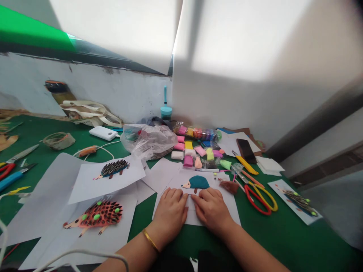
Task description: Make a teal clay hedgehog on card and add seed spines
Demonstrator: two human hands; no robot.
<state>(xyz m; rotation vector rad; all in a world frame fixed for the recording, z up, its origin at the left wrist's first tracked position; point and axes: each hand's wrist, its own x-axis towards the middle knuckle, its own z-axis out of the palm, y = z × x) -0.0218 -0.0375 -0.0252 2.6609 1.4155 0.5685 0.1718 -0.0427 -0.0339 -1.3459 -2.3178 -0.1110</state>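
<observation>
On a white sheet of paper (170,207) in front of me lies a flat clay hedgehog (199,182) with a teal back, a pale face and a brown foot. Just below it, my left hand (170,211) and my right hand (212,209) rest on the sheet with curled fingers. Their fingertips almost meet at a tiny dark piece under the hedgehog, too small to name. Part of the hedgehog's underside is hidden by my right hand. Beside that hand lies a lump of brown clay (229,186) in a wrapper.
Red and yellow scissors (256,196) and a yellow cutter (245,163) lie right, near a phone (246,151). Several clay packets (188,161) and a plastic bag (149,139) are behind. Finished hedgehogs (96,217) on paper lie left. A white cable (85,252) crosses the front left.
</observation>
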